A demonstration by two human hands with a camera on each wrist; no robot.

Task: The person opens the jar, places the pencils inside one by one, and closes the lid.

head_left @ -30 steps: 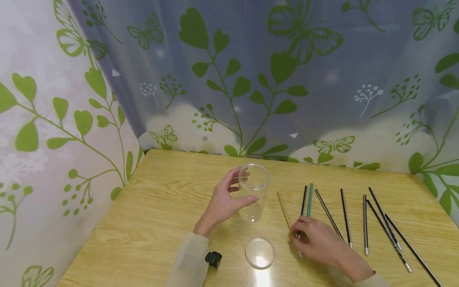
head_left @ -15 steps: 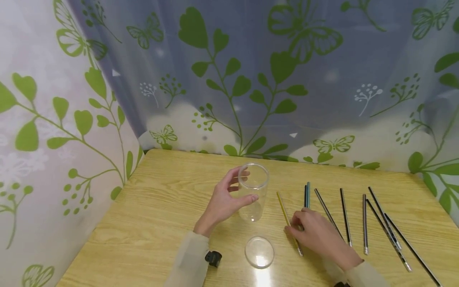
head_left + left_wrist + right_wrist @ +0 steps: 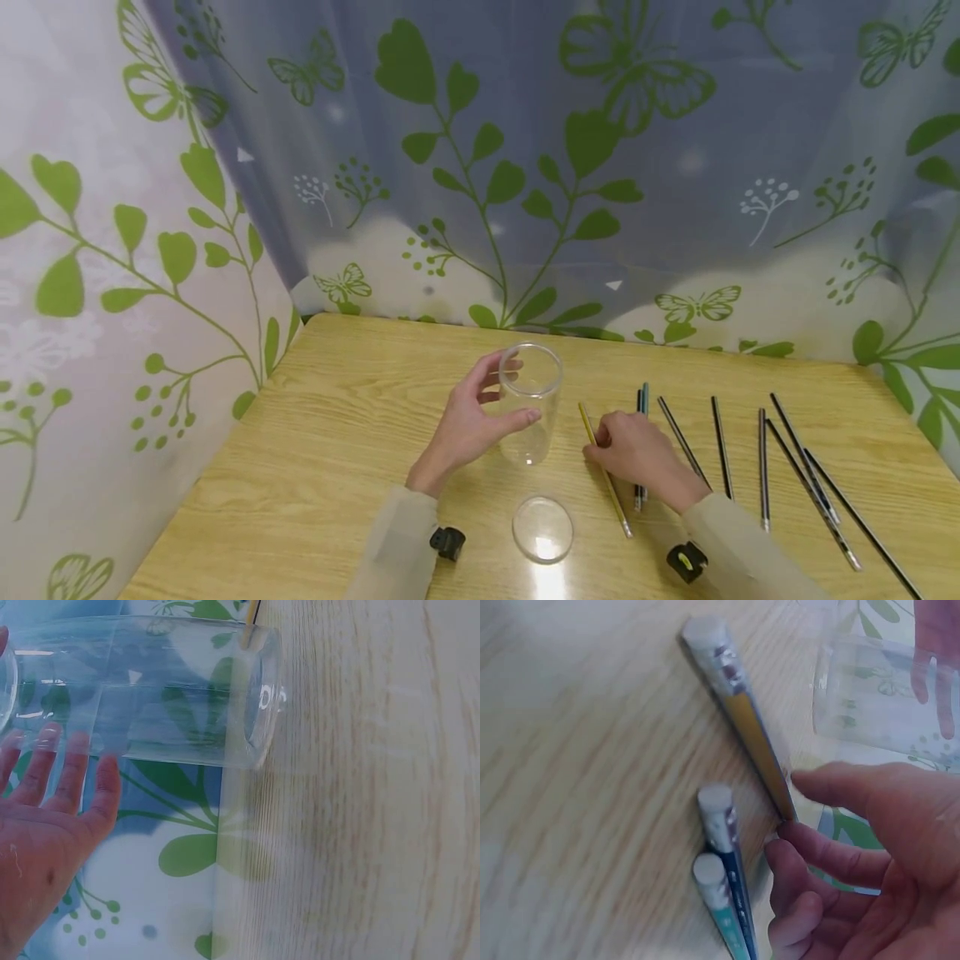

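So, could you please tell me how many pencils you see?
9: a yellow pencil by the right hand; a dark pencil and a teal pencil partly behind it; then three separate black pencils; three clustered pencils farthest right.

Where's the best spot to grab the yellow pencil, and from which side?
I'd pinch the yellow pencil around mid-shaft by its two long sides, coming from above and the right. It lies on the table, thin and straight, so its middle should balance best; the clear jar stands to its left.
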